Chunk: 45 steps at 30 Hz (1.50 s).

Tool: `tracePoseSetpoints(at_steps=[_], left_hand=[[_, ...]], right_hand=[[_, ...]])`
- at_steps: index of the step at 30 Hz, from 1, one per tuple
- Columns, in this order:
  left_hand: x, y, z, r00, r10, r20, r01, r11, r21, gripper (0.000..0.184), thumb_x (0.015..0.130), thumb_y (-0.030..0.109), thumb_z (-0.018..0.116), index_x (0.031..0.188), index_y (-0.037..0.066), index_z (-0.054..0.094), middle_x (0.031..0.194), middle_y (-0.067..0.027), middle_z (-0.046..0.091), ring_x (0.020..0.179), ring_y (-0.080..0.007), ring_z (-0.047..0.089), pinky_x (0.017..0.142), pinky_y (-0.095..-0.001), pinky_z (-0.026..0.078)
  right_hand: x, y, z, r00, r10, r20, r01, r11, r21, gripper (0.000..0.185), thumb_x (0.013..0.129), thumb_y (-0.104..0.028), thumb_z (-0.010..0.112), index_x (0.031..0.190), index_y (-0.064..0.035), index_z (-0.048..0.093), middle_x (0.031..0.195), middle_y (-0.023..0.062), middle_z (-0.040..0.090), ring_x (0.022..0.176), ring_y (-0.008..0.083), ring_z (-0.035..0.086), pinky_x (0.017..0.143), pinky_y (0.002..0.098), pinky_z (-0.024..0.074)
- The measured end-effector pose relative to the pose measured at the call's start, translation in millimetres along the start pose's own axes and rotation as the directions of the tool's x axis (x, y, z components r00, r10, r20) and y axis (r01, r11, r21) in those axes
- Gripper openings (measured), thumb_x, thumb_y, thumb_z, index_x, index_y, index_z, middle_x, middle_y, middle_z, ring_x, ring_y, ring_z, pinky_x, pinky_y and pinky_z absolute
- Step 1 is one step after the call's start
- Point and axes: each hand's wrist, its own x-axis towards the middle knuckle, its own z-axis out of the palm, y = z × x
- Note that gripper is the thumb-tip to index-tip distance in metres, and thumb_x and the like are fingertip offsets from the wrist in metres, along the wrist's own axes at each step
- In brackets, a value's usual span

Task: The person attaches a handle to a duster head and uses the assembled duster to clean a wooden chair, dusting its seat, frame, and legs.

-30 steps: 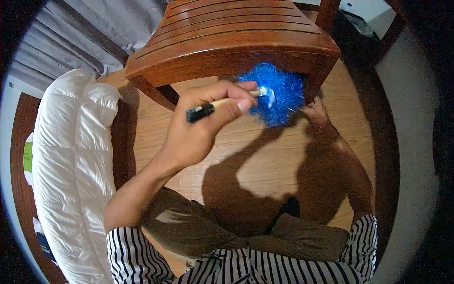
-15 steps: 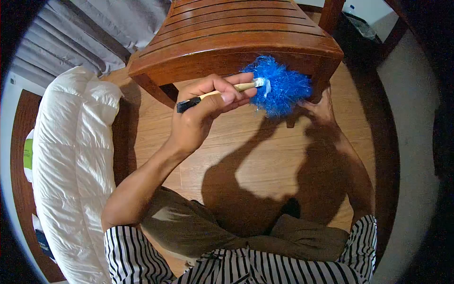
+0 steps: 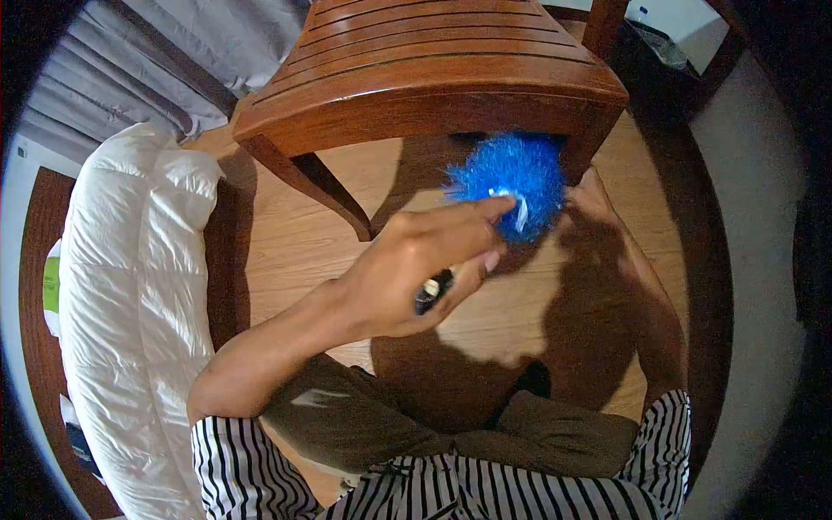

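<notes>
A fluffy bright blue duster point(image 3: 520, 169) is in my left hand point(image 3: 425, 264), whose fingers are wrapped around its handle. The handle's black end point(image 3: 429, 295) sticks out below my knuckles. The duster's head is just under the front edge of a brown wooden chair point(image 3: 433, 95) with a slatted seat, close to its right front leg point(image 3: 591, 143). My right hand point(image 3: 591, 198) is at that leg and appears closed around it; the duster and the leg partly hide its fingers.
A white quilt point(image 3: 139, 286) hangs over the bed at the left. Grey curtains point(image 3: 173, 61) are at the back left. A dark bin with a clear liner point(image 3: 666, 52) stands at the back right. Wood flooring point(image 3: 295, 251) runs beneath the chair.
My left hand has turned palm-down and moved lower and to the right. The duster's head has dropped from the seat's front rail to beside the right leg. My right hand stays there.
</notes>
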Motion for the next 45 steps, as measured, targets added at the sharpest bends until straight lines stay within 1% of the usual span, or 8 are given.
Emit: tracePoseSetpoints(at_steps=[3,11,16,23,32,33,40,45], left_hand=[[3.3,-6.7,-8.5,0.993,-0.037,-0.115,0.019,0.988,-0.153,0.011,0.09,0.0,0.058,0.092,-0.006,0.067,0.107,-0.0257,0.072,0.115,-0.0368,0.069,0.094,-0.0417,0.055],[5.7,-8.9,-14.8,0.982,-0.17,-0.081,0.152,0.97,-0.188,0.013,0.092,0.002,0.058,0.093,-0.005,0.069,0.105,-0.0214,0.074,0.113,-0.0324,0.07,0.093,-0.0379,0.054],[6.4,-5.5,-14.3,0.987,-0.128,-0.095,0.114,0.983,-0.143,0.013,0.092,0.002,0.057,0.093,-0.006,0.068,0.103,-0.0208,0.074,0.105,-0.0308,0.072,0.09,-0.0373,0.055],[2.8,11.2,-32.3,0.923,-0.265,-0.277,0.142,0.907,-0.396,0.022,0.091,0.004,0.051,0.091,-0.008,0.069,0.098,-0.0176,0.076,0.094,-0.0245,0.074,0.087,-0.0345,0.057],[8.8,11.2,-23.2,1.0,0.002,-0.007,-0.003,0.999,-0.044,0.017,0.082,-0.004,0.051,0.09,-0.007,0.066,0.088,-0.0205,0.072,0.077,-0.0282,0.071,0.075,-0.0367,0.058],[10.2,8.7,-20.7,0.998,0.059,0.034,-0.058,0.998,-0.014,0.019,0.083,-0.006,0.048,0.09,-0.007,0.066,0.099,-0.0217,0.075,0.09,-0.0331,0.075,0.082,-0.0383,0.06],[8.4,13.8,-36.8,0.978,0.093,-0.185,-0.094,0.996,0.0,0.016,0.082,-0.003,0.051,0.086,-0.005,0.067,0.086,-0.0187,0.074,0.069,-0.0259,0.072,0.065,-0.0343,0.059],[3.1,20.4,-53.3,0.962,-0.035,-0.271,-0.002,0.991,-0.134,0.017,0.083,0.003,0.049,0.082,-0.006,0.064,0.086,-0.021,0.074,0.069,-0.0262,0.073,0.067,-0.0337,0.06]], right_hand=[[-2.5,2.3,0.7,1.0,-0.008,-0.014,0.008,1.0,-0.019,0.063,0.074,-0.021,0.086,0.127,0.0035,0.062,0.122,0.0136,0.068,0.112,0.0289,0.064,0.102,0.0422,0.049],[-8.0,-8.0,3.9,0.995,-0.036,-0.088,0.039,0.999,0.026,0.057,0.075,-0.02,0.085,0.122,0.0047,0.065,0.116,0.0131,0.071,0.106,0.0278,0.067,0.098,0.0418,0.0514],[0.1,7.3,-3.8,0.995,0.008,0.097,-0.013,0.999,0.048,0.063,0.081,-0.017,0.076,0.137,-0.0004,0.051,0.126,0.0105,0.064,0.114,0.0233,0.063,0.096,0.0405,0.0526],[-6.2,3.6,-1.8,0.996,0.025,0.09,-0.031,0.998,0.059,0.062,0.079,-0.016,0.079,0.133,0.0009,0.054,0.122,0.0112,0.066,0.109,0.0245,0.065,0.093,0.0404,0.0535],[-3.4,4.4,-3.4,0.998,0.028,0.055,-0.031,0.998,0.052,0.06,0.076,-0.014,0.083,0.128,0.0026,0.058,0.118,0.012,0.068,0.102,0.0262,0.066,0.089,0.0403,0.0545],[-7.3,2.5,-1.6,0.998,0.03,0.049,-0.032,0.998,0.046,0.06,0.075,-0.014,0.083,0.127,0.0028,0.058,0.117,0.0121,0.069,0.102,0.0263,0.067,0.089,0.0403,0.0546],[-8.5,14.5,-3.8,0.998,0.045,0.042,-0.048,0.996,0.073,0.059,0.073,-0.013,0.086,0.124,0.0042,0.061,0.114,0.0128,0.07,0.097,0.0276,0.068,0.086,0.0402,0.0554],[-2.0,23.3,-3.8,0.998,0.068,0.003,-0.068,0.996,0.065,0.058,0.071,-0.013,0.088,0.121,0.0051,0.063,0.111,0.0132,0.072,0.093,0.0285,0.069,0.084,0.0401,0.056]])
